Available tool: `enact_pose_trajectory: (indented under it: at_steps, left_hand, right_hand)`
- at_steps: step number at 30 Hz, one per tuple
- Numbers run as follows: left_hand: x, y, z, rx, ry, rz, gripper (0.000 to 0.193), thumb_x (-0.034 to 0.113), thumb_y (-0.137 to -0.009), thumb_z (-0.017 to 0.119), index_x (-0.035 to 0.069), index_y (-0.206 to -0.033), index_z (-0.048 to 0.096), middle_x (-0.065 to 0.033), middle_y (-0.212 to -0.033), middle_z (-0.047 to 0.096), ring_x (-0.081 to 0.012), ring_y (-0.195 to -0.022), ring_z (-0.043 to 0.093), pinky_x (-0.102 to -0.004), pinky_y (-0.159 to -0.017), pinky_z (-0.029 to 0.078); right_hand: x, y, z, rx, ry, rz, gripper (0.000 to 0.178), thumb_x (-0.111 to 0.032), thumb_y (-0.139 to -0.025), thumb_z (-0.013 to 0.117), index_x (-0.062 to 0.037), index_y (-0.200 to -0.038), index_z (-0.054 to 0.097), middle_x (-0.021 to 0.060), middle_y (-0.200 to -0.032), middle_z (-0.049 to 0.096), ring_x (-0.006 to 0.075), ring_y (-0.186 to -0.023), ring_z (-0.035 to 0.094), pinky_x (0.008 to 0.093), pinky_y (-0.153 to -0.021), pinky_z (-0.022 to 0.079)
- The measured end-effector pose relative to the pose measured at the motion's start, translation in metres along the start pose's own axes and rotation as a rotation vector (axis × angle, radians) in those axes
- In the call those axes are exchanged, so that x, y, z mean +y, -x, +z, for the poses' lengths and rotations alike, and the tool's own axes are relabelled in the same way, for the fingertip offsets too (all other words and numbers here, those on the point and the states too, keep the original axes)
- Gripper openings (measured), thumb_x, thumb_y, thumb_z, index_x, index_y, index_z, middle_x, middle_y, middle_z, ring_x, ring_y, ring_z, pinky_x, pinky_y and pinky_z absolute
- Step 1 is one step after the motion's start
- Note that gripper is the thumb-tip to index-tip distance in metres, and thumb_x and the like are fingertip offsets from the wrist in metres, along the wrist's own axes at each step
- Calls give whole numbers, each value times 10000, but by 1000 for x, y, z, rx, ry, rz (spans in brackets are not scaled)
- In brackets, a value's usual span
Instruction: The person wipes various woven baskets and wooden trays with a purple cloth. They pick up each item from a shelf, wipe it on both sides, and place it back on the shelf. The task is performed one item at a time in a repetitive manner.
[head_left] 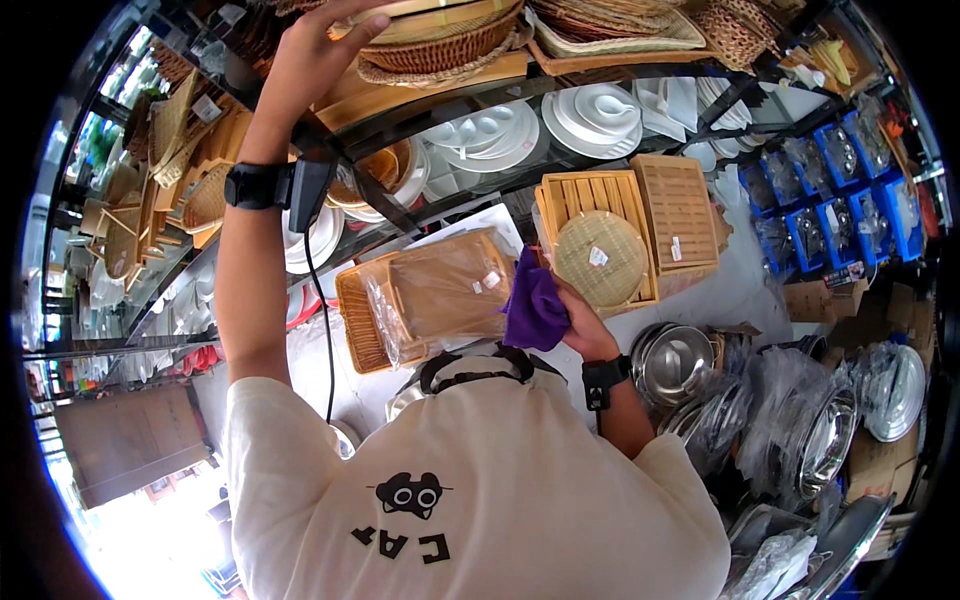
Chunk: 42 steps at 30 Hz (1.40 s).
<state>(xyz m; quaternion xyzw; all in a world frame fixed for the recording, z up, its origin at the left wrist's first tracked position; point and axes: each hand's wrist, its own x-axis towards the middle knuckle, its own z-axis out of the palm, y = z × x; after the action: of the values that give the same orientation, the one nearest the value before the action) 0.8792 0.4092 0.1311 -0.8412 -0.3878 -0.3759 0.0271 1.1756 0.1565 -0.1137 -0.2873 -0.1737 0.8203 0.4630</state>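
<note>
My left hand [325,35] is raised to the upper shelf at the top edge. Its thumb and fingers close over the left rim of a brown woven basket [445,45] in a stack; the fingertips are partly cut off. Bunched in my right hand [585,325] is a purple cloth [536,303], held beside a plastic-wrapped brown tray [440,285]. That wrapped tray lies over a wicker basket [360,320]. Just beyond the cloth, a round woven bamboo tray [600,258] rests on a slatted bamboo crate [580,190].
White plates [592,120] fill the glass shelf under the baskets. A second slatted box [676,215] adjoins the crate. Blue bins [820,190] of metalware stand at right, above steel bowls [675,362] and plastic-wrapped pans [800,420]. A black cable [328,350] hangs from my left wrist.
</note>
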Motion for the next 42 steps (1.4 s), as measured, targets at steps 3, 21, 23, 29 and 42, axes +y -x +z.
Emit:
enact_pose_trajectory:
  at_steps: [3, 21, 23, 29, 42]
  left_hand:
    - [-7, 3, 6, -72, -23, -32, 285, 224, -909, 672, 53, -1138, 668, -106, -1074, 692, -196, -988, 657, -311, -869, 487]
    - [61, 15, -22, 155, -32, 58, 220, 26, -778, 717, 71, -993, 731, -96, -995, 675, -308, -1081, 624, -386, -958, 488]
    - [79, 25, -32, 161, -23, 53, 225, -2, -763, 715, 63, -978, 730, -92, -990, 666, -329, -1116, 605, -411, -991, 475]
    - [124, 80, -47, 32, 6, 77, 328, -27, -617, 738, 104, -917, 754, -54, -957, 636, -313, -1124, 579, -492, -1031, 430]
    - [145, 181, -68, -430, 512, 147, 362, 45, -678, 761, 129, -1027, 717, -124, -1274, 516, -342, -1286, 445, -502, -1123, 325]
  right_hand:
    - [9, -1, -24, 31, -66, -24, 368, -158, -1025, 419, -17, -1364, 446, 91, -1313, 553, 173, -1169, 574, 318, -1034, 456]
    - [-21, 10, -46, 19, -115, -84, 429, -225, -1025, 402, -43, -1414, 413, 104, -1408, 485, 224, -1279, 494, 398, -1117, 365]
    - [-26, 14, -51, 6, -153, -132, 449, -255, -1018, 414, -55, -1420, 416, 113, -1433, 463, 252, -1304, 470, 431, -1131, 341]
    - [-62, 37, -16, -320, -468, -480, 568, -385, -977, 464, -70, -1444, 392, 126, -1466, 427, 299, -1360, 401, 491, -1149, 293]
    - [-14, 47, 52, 217, 301, -289, 507, 23, -863, 609, -30, -1349, 474, 48, -1119, 617, 146, -973, 630, 292, -836, 537]
